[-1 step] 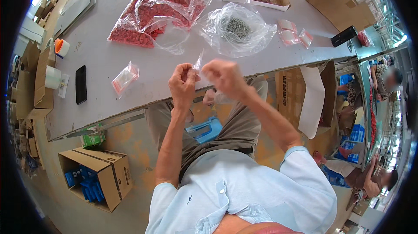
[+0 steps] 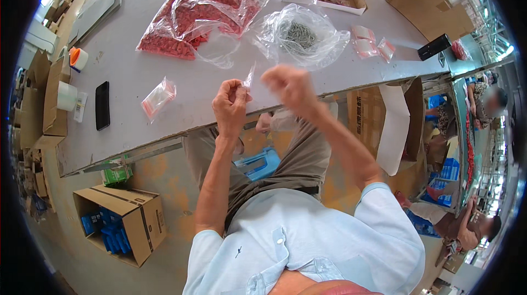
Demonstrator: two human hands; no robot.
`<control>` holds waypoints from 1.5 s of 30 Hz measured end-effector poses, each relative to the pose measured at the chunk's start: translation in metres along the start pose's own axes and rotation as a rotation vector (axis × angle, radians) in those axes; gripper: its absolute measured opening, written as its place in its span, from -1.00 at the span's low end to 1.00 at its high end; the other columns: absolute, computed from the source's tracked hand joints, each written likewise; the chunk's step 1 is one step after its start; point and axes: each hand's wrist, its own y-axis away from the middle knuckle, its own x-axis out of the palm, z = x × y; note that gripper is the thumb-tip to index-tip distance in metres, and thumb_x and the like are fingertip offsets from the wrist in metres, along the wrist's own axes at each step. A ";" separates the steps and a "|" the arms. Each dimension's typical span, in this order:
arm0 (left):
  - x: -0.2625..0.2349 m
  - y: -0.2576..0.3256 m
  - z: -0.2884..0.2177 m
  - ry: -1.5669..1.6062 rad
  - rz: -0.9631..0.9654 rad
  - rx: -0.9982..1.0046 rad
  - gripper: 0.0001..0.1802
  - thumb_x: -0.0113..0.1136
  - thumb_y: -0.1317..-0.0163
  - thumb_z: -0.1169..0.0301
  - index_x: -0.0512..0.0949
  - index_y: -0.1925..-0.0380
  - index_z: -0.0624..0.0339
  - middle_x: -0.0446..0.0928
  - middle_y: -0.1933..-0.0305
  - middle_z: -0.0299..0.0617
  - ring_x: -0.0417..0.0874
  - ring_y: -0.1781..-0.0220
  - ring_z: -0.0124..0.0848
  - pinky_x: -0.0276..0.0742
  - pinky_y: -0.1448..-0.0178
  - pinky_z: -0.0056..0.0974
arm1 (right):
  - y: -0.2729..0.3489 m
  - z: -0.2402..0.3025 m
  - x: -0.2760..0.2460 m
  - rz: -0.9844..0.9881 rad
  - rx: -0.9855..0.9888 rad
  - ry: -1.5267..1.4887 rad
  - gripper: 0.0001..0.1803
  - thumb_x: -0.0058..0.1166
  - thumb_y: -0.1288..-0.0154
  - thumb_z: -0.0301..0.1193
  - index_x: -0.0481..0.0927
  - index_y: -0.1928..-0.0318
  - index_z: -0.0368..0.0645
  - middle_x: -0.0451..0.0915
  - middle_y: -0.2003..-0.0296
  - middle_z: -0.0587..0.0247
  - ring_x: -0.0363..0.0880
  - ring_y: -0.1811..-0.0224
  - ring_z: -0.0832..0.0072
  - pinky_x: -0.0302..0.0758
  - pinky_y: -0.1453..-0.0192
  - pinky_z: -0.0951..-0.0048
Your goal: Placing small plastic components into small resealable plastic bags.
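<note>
Near the table's front edge, my left hand point(image 2: 230, 100) pinches a small clear plastic bag point(image 2: 250, 78), which sticks up from the fingertips. Just to its right is my right hand point(image 2: 291, 89), apart from the bag. Motion smears its fingers, and whether it holds anything cannot be made out. Beyond the hands lies a large clear bag of small red pieces point(image 2: 164, 37). An open clear bag point(image 2: 329, 42) next to it holds a heap of small grey metal pieces point(image 2: 299, 37). A packet of small clear bags point(image 2: 159, 99) with red edging rests to the left of my left hand.
A white tray point(image 2: 359, 9) of filled packets stands at the back, beside a cardboard box point(image 2: 428, 1). More small bag packs point(image 2: 365, 42) and a black cylinder point(image 2: 433, 46) are at the right. A black phone point(image 2: 102, 106) and tape rolls point(image 2: 78, 59) lie left.
My right hand has moved slightly right and away from the small bag. My left hand keeps its place and its pinch.
</note>
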 end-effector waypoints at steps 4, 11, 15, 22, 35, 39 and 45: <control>-0.007 -0.005 -0.002 -0.080 -0.051 0.070 -0.90 0.20 -0.47 0.52 0.62 0.12 0.34 0.67 0.35 -0.28 0.66 0.35 -0.59 0.60 0.22 -0.44 | -0.073 -0.054 -0.061 -0.075 0.020 0.243 -0.85 0.23 -0.34 -0.44 0.76 0.15 -0.21 0.76 0.32 0.08 0.74 0.34 0.28 0.65 0.20 0.31; -0.001 -0.014 0.004 -0.150 -0.080 0.099 -0.89 0.26 -0.45 0.49 0.66 0.16 0.33 0.69 0.38 -0.29 0.63 0.42 -0.61 0.55 0.32 -0.45 | -0.114 -0.128 -0.082 0.498 0.170 0.604 -0.66 0.28 -0.19 -0.34 0.74 0.03 -0.20 0.78 0.19 -0.04 0.77 0.17 0.13 0.66 -0.01 0.20; 0.001 -0.015 0.001 -0.143 -0.103 0.091 -0.88 0.27 -0.45 0.47 0.67 0.18 0.34 0.69 0.39 -0.29 0.63 0.43 -0.62 0.55 0.33 -0.45 | -0.109 -0.136 -0.076 0.510 0.125 0.452 -0.72 0.23 -0.21 -0.45 0.75 0.07 -0.23 0.79 0.20 -0.03 0.77 0.18 0.19 0.67 0.03 0.23; 0.002 -0.015 0.003 -0.155 -0.125 0.137 -0.88 0.26 -0.45 0.48 0.67 0.18 0.33 0.66 0.40 -0.32 0.63 0.43 -0.61 0.53 0.33 -0.45 | -0.098 -0.132 -0.089 0.358 0.161 0.441 -0.78 0.23 -0.22 -0.56 0.75 0.11 -0.31 0.79 0.31 0.04 0.79 0.29 0.29 0.73 0.11 0.29; 0.005 -0.014 0.005 -0.104 -0.150 0.134 -0.91 0.29 -0.39 0.52 0.68 0.22 0.34 0.65 0.46 -0.30 0.60 0.47 -0.61 0.52 0.35 -0.42 | -0.080 -0.134 -0.121 0.100 0.507 -0.450 -0.79 0.30 -0.46 -0.39 0.75 0.01 -0.25 0.77 0.24 0.24 0.71 0.29 0.60 0.68 0.20 0.53; -0.001 -0.015 0.010 -0.187 -0.186 0.125 -0.89 0.27 -0.43 0.49 0.68 0.20 0.33 0.69 0.40 -0.29 0.65 0.44 -0.61 0.56 0.34 -0.44 | -0.075 -0.102 -0.100 0.071 0.516 -0.606 -0.83 0.31 -0.45 -0.44 0.76 0.04 -0.26 0.73 0.30 0.30 0.63 0.36 0.65 0.54 0.29 0.58; 0.009 -0.017 0.003 -0.216 -0.215 0.159 -0.88 0.29 -0.38 0.48 0.70 0.25 0.35 0.71 0.45 -0.25 0.67 0.47 -0.59 0.57 0.36 -0.41 | -0.030 -0.031 -0.024 0.196 0.426 -0.601 -0.89 0.35 -0.39 -0.52 0.78 0.12 -0.28 0.71 0.32 0.31 0.59 0.35 0.63 0.54 0.28 0.56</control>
